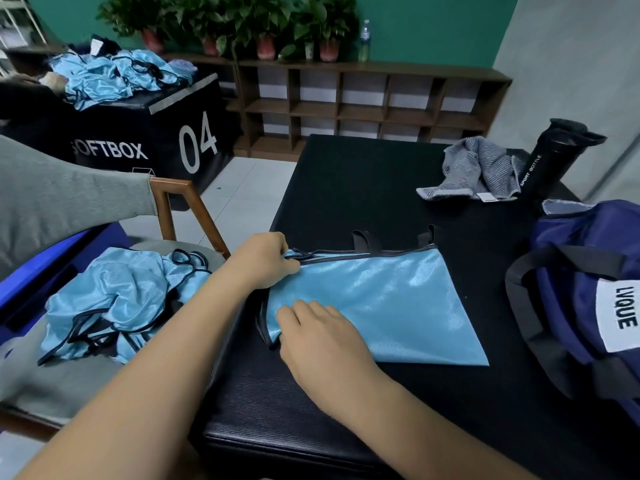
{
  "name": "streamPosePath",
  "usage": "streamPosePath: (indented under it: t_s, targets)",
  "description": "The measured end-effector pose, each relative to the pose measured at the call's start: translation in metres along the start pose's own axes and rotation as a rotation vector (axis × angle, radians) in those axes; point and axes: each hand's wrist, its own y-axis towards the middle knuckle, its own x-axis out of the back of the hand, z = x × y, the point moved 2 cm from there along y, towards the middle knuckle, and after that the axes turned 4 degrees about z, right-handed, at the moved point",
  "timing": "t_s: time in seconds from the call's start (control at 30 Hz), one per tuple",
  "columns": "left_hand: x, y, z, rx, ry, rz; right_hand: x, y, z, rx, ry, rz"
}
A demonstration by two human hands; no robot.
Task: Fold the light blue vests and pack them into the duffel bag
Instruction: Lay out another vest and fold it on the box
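Your right hand pinches the near-left corner of the vest, your left hand its far one, fingers curled tight, probably to carry that edge across the desk.

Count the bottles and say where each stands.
2. A black sports bottle stands on the table beside the grey towel; a clear water bottle stands on the wooden shelf beside the plants. Others could be hidden.

both forearms bare, down to left grip and right grip.
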Motion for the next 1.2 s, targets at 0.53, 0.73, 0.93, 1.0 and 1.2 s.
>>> streamPosePath:
  t_s: [0.53, 0.73, 0.93, 1.0, 1.2]
  targets:
    - [0.012, -0.01, -0.055, -0.024, -1.102, 0.209, 0.069, -0.044, -0.041, -0.321, 0.805, -0.059]
    - [-0.019, -0.011, -0.101, -0.094, -1.162, 0.206, 0.067, -0.08, -0.082, -0.413, 0.899, -0.204]
    - [-0.048, -0.017, -0.125, -0.128, -1.152, 0.171, 0.056, -0.108, -0.109, -0.473, 0.896, -0.197]
    - [-0.055, -0.019, -0.13, -0.142, -1.123, 0.158, 0.051, -0.116, -0.117, -0.494, 0.872, -0.194]
    - [-0.071, -0.024, -0.136, -0.181, -0.932, 0.149, 0.045, -0.134, -0.134, -0.536, 0.705, -0.155]
